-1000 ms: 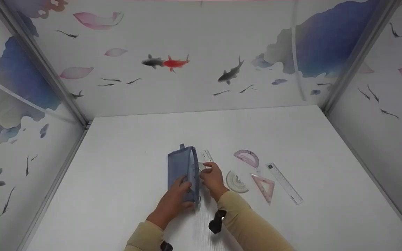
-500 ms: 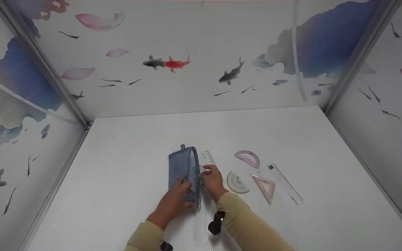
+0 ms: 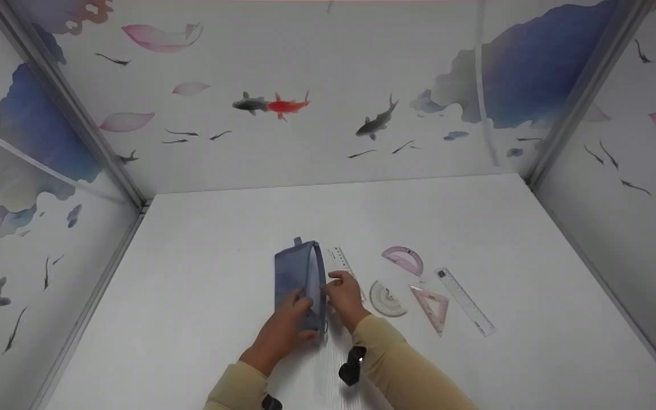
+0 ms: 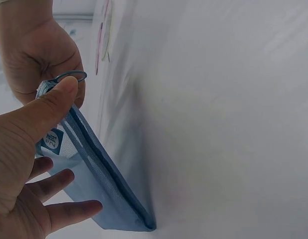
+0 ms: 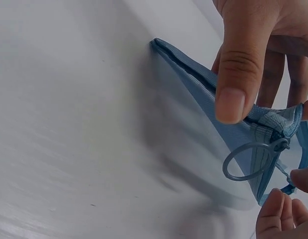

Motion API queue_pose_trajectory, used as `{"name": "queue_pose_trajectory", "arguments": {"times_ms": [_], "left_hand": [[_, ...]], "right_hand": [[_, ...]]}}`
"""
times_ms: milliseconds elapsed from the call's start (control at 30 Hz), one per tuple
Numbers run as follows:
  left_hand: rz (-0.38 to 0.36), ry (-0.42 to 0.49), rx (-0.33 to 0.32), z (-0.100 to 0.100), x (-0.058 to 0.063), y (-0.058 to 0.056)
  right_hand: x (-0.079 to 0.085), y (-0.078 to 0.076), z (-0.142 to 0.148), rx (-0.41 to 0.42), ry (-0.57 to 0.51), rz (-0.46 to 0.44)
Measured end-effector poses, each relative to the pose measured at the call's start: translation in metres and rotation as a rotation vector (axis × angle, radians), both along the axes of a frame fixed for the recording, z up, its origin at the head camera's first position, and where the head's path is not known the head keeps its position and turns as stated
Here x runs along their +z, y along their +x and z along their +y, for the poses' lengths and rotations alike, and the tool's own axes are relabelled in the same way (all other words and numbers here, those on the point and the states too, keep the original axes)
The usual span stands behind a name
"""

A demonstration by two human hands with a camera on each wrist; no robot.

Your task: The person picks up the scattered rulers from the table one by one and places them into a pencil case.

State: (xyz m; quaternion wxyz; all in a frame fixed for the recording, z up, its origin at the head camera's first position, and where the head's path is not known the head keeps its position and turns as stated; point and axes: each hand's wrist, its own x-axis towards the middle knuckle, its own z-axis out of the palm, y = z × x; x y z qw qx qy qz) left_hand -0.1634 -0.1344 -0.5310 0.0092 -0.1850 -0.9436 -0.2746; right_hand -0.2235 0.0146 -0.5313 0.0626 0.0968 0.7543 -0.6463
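Observation:
A blue mesh pencil pouch [image 3: 290,273] stands on the table with its zipped mouth open toward the right. My left hand [image 3: 281,329] grips its near part; in the left wrist view the thumb lies over the zip edge and the other fingers spread along the side. At the mouth's right edge, my right hand [image 3: 346,299] has thumb and fingertips pinching the rim, as the right wrist view shows at its lower right. A ring pull [image 5: 238,179] hangs from the zip's near end. The pouch's inside is mostly hidden.
Right of the pouch lie a short clear ruler [image 3: 339,259], a pink protractor [image 3: 417,261], a clear protractor [image 3: 386,302], a pink set square [image 3: 442,313] and another clear ruler [image 3: 467,302]. Printed walls [image 3: 328,154] stand behind and on both sides.
The small clear piece at my right fingertips no longer shows beside the pouch. My right hand has shifted slightly left toward the mouth; my left hand keeps its hold.

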Motion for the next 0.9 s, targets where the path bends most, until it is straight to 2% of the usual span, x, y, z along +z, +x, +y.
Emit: {"name": "queue_pose_trajectory", "arguments": {"times_ms": [300,667,900], "left_hand": [[-0.018,0.003,0.003,0.0,0.0,0.0],[0.013,-0.009,-0.005,0.001,-0.002,0.002],[-0.008,-0.012,-0.002,0.002,-0.002,0.002]], "right_hand": [[0.008,0.002,0.002,0.001,-0.01,-0.001],[0.018,0.001,0.016,0.054,-0.055,0.114],[0.022,-0.001,0.024,0.049,-0.027,0.142]]}}
